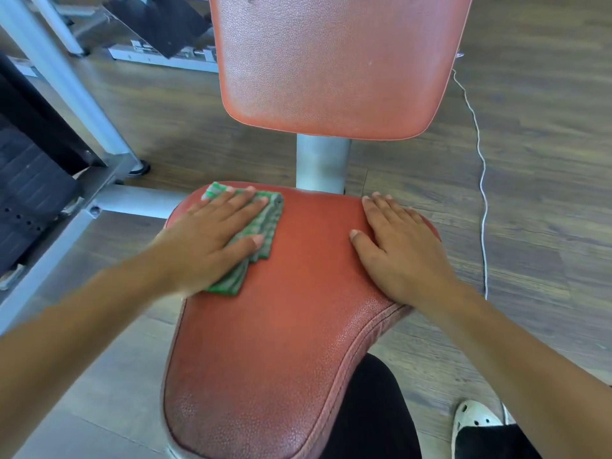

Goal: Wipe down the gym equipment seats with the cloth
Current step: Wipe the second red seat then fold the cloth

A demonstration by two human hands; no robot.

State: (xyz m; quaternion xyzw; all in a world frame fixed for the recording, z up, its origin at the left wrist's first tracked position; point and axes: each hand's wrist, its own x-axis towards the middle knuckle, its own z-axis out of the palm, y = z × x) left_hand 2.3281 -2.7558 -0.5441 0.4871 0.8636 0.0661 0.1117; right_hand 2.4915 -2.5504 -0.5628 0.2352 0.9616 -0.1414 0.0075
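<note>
Here, the left hand [212, 233] presses flat on the green cloth [261, 223] at the seat's [281, 326] far left corner, while the right hand [397, 246], fingers straight, steadies the seat's right edge, probably against sliding.

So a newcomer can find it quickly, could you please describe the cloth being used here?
Start at the red seat below the matching backrest. On its far left corner, under the flat left hand, lies the folded cloth. It alone is green-and-grey striped; the right hand rests on bare seat.
</note>
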